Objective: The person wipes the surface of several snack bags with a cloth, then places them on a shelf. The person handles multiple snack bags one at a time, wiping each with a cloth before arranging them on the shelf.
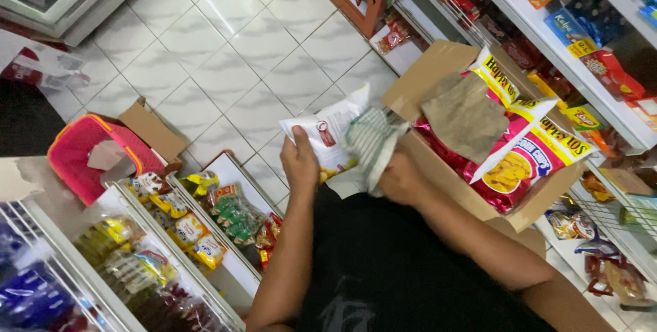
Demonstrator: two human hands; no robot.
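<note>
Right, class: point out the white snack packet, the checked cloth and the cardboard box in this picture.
white snack packet point(327, 135), head view, on its flat white face.
checked cloth point(369, 146), head view, on its bunched middle.
cardboard box point(419, 75), head view, on its open left flap.

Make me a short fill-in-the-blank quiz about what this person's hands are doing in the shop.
1. The left hand holds a white snack ____.
2. The right hand presses a striped ____ against that packet.
3. The cardboard box beside the hands is filled with red and yellow snack ____.
4. The floor is covered in white ____.

Missing words: bag; cloth; bags; tiles
</note>
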